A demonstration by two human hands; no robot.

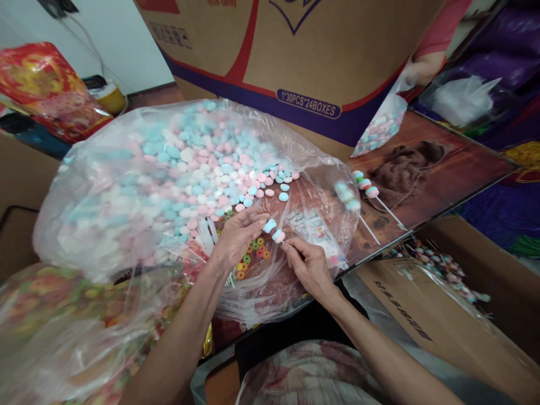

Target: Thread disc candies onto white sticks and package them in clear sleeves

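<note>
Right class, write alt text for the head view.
Left hand holds a blue candy; right hand pinches a stick with a candy on it, over a clear bag of pastel candies. Finished candy sticks lie beside it.

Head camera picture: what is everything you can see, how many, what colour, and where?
Clear plastic bag of round candies: one, candies blue, pink, white; centre table.
Small ring-shaped candies: several, orange, green, yellow; beneath the hands.
Finished candy sticks: two, pastel; right on the brown table.
Printed cardboard box: one, brown with red and blue; behind.
Left hand: grip on a blue candy.
Right hand: grip on a stick of candy.
</note>
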